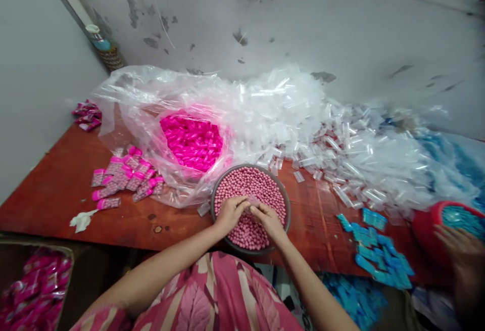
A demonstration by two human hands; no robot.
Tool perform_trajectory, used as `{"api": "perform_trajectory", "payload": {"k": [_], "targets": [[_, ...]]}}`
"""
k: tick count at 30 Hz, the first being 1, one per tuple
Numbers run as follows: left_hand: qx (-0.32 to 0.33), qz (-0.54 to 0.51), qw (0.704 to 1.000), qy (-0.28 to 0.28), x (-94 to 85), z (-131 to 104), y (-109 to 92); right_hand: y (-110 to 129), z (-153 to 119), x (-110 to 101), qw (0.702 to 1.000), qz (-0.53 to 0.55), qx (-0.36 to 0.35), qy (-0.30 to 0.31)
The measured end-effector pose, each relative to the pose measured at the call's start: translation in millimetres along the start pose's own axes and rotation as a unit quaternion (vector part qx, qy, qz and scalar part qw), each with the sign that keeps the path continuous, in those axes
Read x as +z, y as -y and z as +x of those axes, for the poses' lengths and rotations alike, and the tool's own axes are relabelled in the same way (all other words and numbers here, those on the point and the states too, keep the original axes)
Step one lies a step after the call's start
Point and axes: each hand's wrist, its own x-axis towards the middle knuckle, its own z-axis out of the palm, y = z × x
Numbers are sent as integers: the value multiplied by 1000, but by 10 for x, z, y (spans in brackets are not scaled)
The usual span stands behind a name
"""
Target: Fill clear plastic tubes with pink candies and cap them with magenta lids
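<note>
Over a round dark-rimmed bowl [288, 209] full of small pink balls [246, 182], my left hand [230, 216] and my right hand [268, 221] meet at the fingertips. Both are closed in a pinch on a small clear plastic container [252, 200], mostly covered by the fingers. Just behind the bowl, an open plastic bag holds bright pink caps [193, 141]. To its left lies a heap of small clear containers filled with balls and topped with pink caps [129, 174].
Empty clear containers [352, 154] are heaped along the wall side of the red-brown table [178, 230]. At right, another person's hand [460, 245] is at a red bowl [424, 230] of blue pieces, near blue-filled containers [379, 250]. A box of pink packs [38, 285] stands lower left.
</note>
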Motion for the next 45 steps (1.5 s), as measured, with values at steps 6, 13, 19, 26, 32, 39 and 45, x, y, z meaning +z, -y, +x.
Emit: {"api": "perform_trajectory", "payload": {"k": [6, 13, 19, 26, 32, 39, 45], "targets": [[58, 89, 990, 95, -57, 61, 62, 162, 80, -294, 905, -379, -174, 82], [18, 81, 996, -20, -347, 27, 236, -67, 456, -312, 896, -441, -46, -2], [-17, 64, 995, -74, -552, -38, 325, -422, 578, 38, 947, -320, -19, 11], [-5, 44, 999, -4, -266, 26, 158, -276, 372, 23, 1000, -3, -29, 9], [13, -21, 1000, 13, -112, 111, 18, -69, 237, 58, 994, 103, -26, -2], [35, -23, 997, 71, -270, 142, 32, 280, 153, -247, 973, -165, -163, 2], [54, -24, 992, 110, -365, 152, 50, 446, 219, -281, 933, -263, -222, 105]]}}
